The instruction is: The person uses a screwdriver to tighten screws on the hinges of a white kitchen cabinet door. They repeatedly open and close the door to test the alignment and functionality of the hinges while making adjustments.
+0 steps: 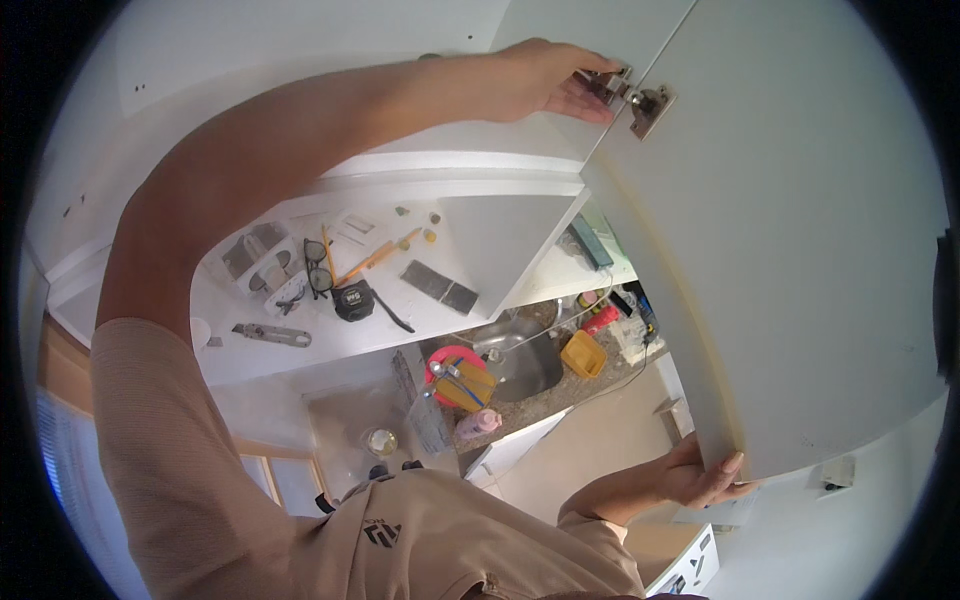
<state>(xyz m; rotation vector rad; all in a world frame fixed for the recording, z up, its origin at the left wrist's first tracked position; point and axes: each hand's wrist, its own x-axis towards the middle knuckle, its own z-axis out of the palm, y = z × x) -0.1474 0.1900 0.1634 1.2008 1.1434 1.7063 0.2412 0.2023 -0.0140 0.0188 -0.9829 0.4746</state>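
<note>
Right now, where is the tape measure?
In the head view, the black tape measure lies left of centre on the white shelf, just right of the glasses.

cabinet door [790, 230]: white | hinge [648, 104]: silver | sleeve [170, 470]: beige | sponge holder [583, 354]: yellow
</note>
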